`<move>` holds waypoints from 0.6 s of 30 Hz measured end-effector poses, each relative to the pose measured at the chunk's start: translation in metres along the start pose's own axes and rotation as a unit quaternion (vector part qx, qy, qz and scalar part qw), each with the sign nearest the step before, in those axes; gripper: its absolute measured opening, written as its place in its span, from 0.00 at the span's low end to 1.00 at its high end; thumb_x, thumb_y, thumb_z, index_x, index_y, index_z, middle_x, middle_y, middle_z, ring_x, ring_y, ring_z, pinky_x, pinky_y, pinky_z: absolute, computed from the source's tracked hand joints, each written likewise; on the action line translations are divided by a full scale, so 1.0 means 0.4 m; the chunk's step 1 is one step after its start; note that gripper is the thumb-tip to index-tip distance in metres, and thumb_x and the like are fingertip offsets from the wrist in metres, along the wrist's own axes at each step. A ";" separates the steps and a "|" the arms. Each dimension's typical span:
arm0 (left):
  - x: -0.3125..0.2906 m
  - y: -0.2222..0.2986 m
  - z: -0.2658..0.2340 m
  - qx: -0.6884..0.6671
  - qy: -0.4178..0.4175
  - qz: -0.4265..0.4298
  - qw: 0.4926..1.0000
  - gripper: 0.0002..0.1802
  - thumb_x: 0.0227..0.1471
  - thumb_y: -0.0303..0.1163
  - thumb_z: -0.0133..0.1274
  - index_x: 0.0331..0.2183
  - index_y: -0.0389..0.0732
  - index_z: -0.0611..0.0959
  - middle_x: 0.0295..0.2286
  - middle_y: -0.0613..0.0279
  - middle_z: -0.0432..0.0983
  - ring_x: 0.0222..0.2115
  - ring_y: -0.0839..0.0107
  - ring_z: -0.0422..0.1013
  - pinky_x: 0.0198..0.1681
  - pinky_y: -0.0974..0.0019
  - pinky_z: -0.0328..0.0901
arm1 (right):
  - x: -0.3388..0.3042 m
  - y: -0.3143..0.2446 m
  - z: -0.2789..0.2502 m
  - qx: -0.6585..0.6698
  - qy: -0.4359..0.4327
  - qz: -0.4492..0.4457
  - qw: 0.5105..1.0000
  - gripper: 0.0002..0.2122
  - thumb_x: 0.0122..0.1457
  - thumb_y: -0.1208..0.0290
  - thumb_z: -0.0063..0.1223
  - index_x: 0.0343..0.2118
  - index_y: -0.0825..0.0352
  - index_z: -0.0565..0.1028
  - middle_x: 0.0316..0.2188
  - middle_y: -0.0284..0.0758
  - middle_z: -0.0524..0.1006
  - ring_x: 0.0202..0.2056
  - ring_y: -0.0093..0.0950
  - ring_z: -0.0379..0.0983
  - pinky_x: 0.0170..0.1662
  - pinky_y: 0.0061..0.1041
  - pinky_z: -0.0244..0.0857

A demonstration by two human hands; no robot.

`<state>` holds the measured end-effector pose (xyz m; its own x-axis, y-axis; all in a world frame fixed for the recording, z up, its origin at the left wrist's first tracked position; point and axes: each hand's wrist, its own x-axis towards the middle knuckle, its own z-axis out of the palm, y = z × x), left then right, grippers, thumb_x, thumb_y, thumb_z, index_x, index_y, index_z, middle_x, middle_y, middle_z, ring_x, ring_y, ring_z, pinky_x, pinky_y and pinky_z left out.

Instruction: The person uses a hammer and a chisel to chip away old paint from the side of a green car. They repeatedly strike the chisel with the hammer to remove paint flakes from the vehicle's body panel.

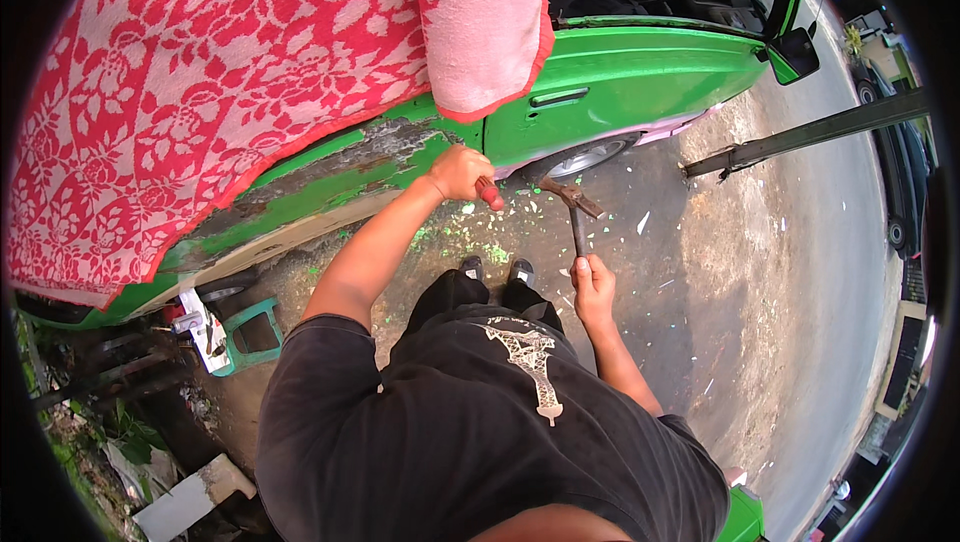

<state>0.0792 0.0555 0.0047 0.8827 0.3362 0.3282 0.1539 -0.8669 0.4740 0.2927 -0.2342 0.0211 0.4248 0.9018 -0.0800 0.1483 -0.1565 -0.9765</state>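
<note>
My left hand (459,172) is closed around a tool with a red handle (490,194), held against the side of a green car (620,82). The tool's far end is hidden, so its kind does not show. Around that hand the bodywork has peeling paint and a rough, grey-brown damaged patch (350,154). In my right hand (594,290) is a hammer (577,227), gripped by its dark shaft with the rusty head up. The hammer head is a short way to the right of the red handle, apart from it.
A red and pink floral blanket (240,52) drapes over the car. Green paint flakes litter the ground (640,332) below. A green plastic stool (252,337) stands at lower left. At right, a metal post (800,132) slants near the side mirror (795,54), with the road beyond.
</note>
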 end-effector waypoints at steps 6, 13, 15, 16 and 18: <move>0.020 -0.001 0.003 0.011 -0.034 -0.029 0.999 0.08 0.32 0.34 0.63 0.16 0.45 0.79 0.18 0.60 0.75 0.22 0.56 0.74 0.24 0.57 0.66 | -0.094 -0.037 0.112 0.082 0.039 0.090 0.992 0.14 0.68 0.64 0.46 0.46 0.69 0.76 0.19 0.23 0.65 0.21 0.13 0.59 0.23 0.16 0.53; 0.078 0.023 -0.039 0.008 -0.022 -0.085 0.996 0.07 0.38 0.37 0.61 0.18 0.46 0.81 0.22 0.57 0.78 0.26 0.54 0.75 0.28 0.54 0.69 | -0.146 -0.106 0.287 0.243 0.208 0.066 0.945 0.18 0.70 0.60 0.43 0.57 0.66 0.70 0.17 0.22 0.60 0.18 0.11 0.54 0.20 0.13 0.48; 0.058 0.024 -0.026 -0.003 -0.010 -0.045 0.999 0.09 0.39 0.38 0.61 0.17 0.46 0.81 0.21 0.57 0.78 0.25 0.54 0.75 0.28 0.55 0.69 | -0.156 -0.117 0.340 0.273 0.260 0.039 0.925 0.18 0.70 0.58 0.40 0.54 0.65 0.70 0.16 0.23 0.60 0.15 0.12 0.52 0.17 0.14 0.46; 0.053 0.027 -0.022 -0.016 -0.009 -0.031 0.999 0.10 0.38 0.37 0.61 0.16 0.45 0.79 0.20 0.57 0.77 0.24 0.53 0.75 0.27 0.55 0.68 | -0.162 -0.127 0.362 0.299 0.277 0.035 0.912 0.18 0.70 0.58 0.40 0.54 0.65 0.70 0.15 0.23 0.60 0.14 0.12 0.51 0.17 0.14 0.46; 0.041 0.027 -0.016 -0.025 -0.017 -0.012 0.999 0.11 0.37 0.36 0.61 0.15 0.44 0.77 0.19 0.57 0.76 0.23 0.53 0.74 0.26 0.54 0.67 | -0.182 -0.132 0.391 0.299 0.265 0.066 0.914 0.17 0.69 0.59 0.43 0.54 0.65 0.71 0.16 0.23 0.62 0.16 0.12 0.54 0.19 0.14 0.48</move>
<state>0.0925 0.0542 0.0204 0.8941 0.3426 0.2885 0.1534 -0.8394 0.5215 0.1144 -0.2285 0.0473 0.8005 0.5438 -0.2518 -0.3836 0.1421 -0.9125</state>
